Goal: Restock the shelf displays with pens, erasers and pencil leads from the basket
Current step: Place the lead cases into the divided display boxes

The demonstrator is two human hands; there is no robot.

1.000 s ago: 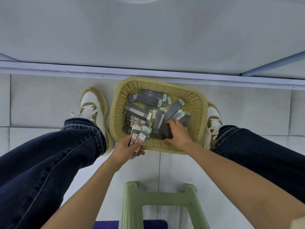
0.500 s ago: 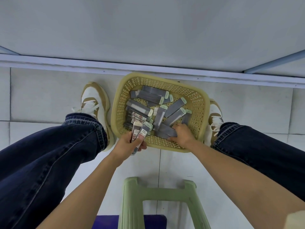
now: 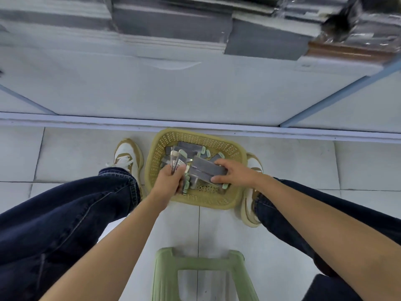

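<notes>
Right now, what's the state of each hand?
Left hand: closed, holding a bundle of lead cases.
Right hand: closed, pinching grey cases over the basket.

One yellow plastic basket [image 3: 235, 149] stands on the floor. Two hands reach over it. The left hand [image 3: 169, 181] grips a fanned bunch of pencil lead cases [image 3: 176, 162], three or perhaps four; they overlap too much for a sure count. The right hand [image 3: 236, 172] pinches a stack of grey cases [image 3: 206, 168], at least two. Of the loose cases [image 3: 191, 147] lying in the basket, five or more green caps show, but the full number cannot be told. There are two tan-and-white shoes, the left sneaker [image 3: 127, 155] and the right sneaker [image 3: 255, 165], and one green plastic stool [image 3: 195, 261].
</notes>
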